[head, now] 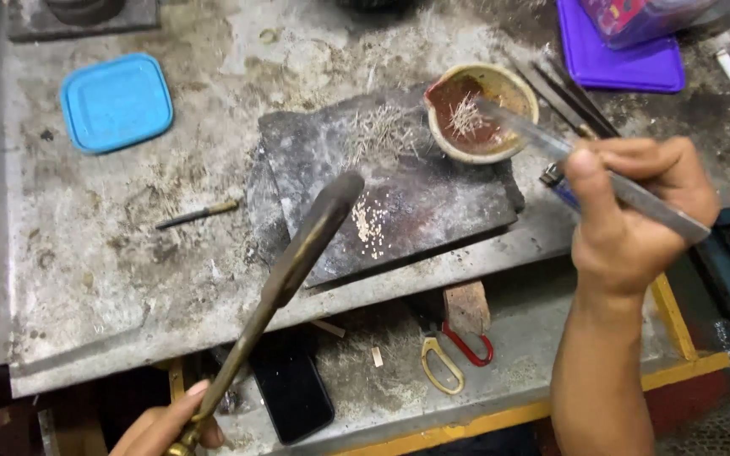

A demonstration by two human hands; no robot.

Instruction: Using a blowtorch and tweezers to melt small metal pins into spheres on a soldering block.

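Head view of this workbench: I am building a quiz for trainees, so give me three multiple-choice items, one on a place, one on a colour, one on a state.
1. Where do the tweezers point?
A. into the small bowl
B. at the scissors
C. at the phone

2. What colour is the square lid at upper left?
A. purple
B. blue
C. yellow

3. How is the torch held?
A. lying on the slab
B. in the left hand, nozzle over the dark slab
C. in both hands

Answers: A, the tips in the right hand reach the bowl; B, the lid is plainly blue; B, one grip at the handle's end.

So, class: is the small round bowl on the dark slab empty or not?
Not empty: the bowl holds a reddish-brown substance with a cluster of thin pale slivers on it.
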